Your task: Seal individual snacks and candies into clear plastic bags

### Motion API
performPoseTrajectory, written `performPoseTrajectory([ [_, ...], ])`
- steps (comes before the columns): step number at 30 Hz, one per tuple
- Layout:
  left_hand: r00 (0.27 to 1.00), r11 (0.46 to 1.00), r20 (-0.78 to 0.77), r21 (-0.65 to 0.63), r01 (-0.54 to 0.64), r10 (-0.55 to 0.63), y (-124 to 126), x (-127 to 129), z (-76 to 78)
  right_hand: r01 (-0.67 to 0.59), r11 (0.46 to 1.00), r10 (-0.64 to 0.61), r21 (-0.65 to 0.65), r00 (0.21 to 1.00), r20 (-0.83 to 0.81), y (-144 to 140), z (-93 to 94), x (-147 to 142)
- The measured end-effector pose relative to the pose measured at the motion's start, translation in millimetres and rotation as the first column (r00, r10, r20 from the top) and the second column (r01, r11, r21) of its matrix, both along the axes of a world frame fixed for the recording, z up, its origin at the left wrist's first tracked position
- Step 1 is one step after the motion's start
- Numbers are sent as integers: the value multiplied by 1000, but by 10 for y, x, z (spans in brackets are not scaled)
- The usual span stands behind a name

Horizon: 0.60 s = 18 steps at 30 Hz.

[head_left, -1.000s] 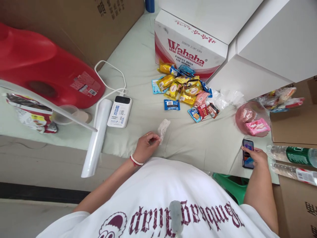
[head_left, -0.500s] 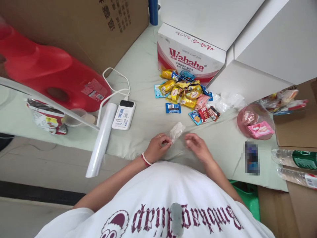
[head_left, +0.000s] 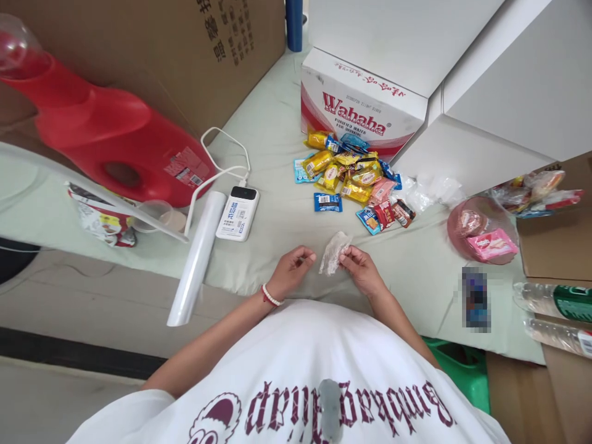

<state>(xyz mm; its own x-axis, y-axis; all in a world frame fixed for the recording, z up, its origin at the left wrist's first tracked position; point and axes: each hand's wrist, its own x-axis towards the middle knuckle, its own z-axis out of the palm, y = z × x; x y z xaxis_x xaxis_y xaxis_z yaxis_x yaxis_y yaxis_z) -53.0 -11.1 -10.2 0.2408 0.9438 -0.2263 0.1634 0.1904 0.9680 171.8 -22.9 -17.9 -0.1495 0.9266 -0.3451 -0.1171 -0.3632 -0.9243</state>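
Clear crinkled plastic makes up the one small bag (head_left: pixel 333 253) held over the pale green cloth (head_left: pixel 268 148), between the two hands and close to the person's white shirt. The right hand (head_left: pixel 363 271) pinches the bag's right edge between thumb and fingertips. The left hand (head_left: pixel 290 271), with one bead bracelet at the wrist, has its fingers curled and its thumb and fingertips together just beside the bag's left edge; whether they touch the plastic is hard to tell.

Beyond the hands lies one heap of wrapped snacks (head_left: pixel 354 179), too jumbled to count. One white carton (head_left: pixel 365 105) stands behind it. To the left are one white power bank (head_left: pixel 237 213) with its cable, one white tube (head_left: pixel 197 259) and one red jug (head_left: pixel 115 148), its top cut off by the frame edge. One phone (head_left: pixel 475 299) on the right is blurred. Two bottles (head_left: pixel 555 308) at the right edge are cut off.

Both forearms reach forward from the chest, wrists low over the cloth, palms turned toward each other.
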Motion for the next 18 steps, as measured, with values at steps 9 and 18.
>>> performPoseTrajectory([
  [9,983,991,174,-104,78,-59,92,157,-20,-119,988,115,101,992,42,-33,132,31],
  [18,852,917,480,-400,3,207,88,-59,-32,-77,992,73,103,996,50,-45,45,298],
])
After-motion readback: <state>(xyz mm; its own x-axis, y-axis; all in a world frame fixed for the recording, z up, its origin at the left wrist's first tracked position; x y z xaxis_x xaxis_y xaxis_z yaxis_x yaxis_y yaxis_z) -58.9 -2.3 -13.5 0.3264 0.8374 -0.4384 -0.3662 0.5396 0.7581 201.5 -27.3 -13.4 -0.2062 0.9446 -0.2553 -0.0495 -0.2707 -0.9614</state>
